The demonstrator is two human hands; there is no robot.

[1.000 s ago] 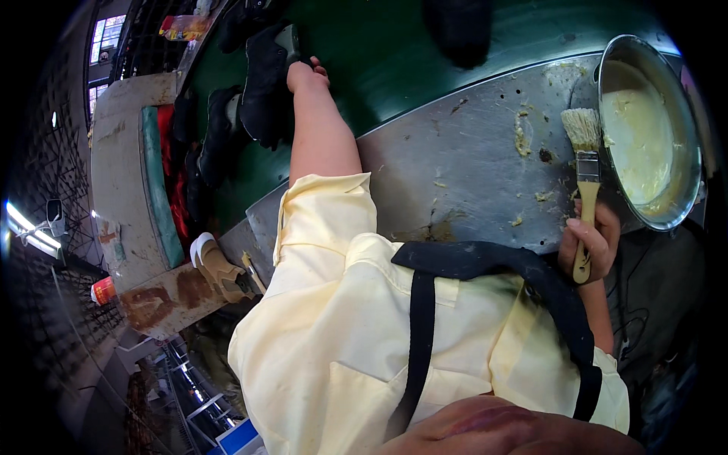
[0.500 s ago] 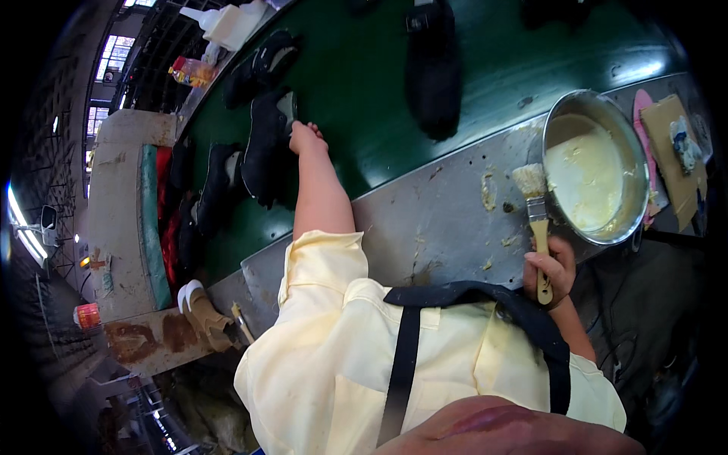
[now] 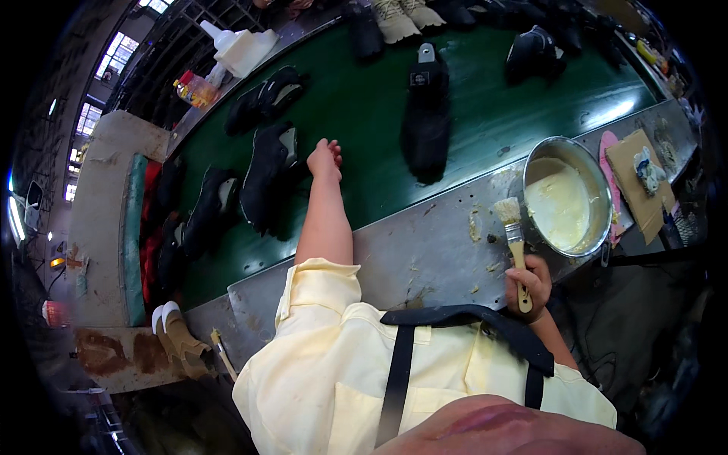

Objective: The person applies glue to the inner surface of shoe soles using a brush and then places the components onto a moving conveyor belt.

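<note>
The right hand (image 3: 528, 287) has its grip around the brush (image 3: 516, 241), at the pot's (image 3: 600, 193) eight o'clock; loaded bristles could drip on the bench (image 3: 387, 262). I cannot tell the left hand's (image 3: 324, 158) grip; swinging toward eight o'clock might knock the black shoe (image 3: 265, 176).

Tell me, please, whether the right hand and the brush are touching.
Touching. The head view shows the right hand gripping the brush by its pale wooden handle, with no gap between them.
</note>
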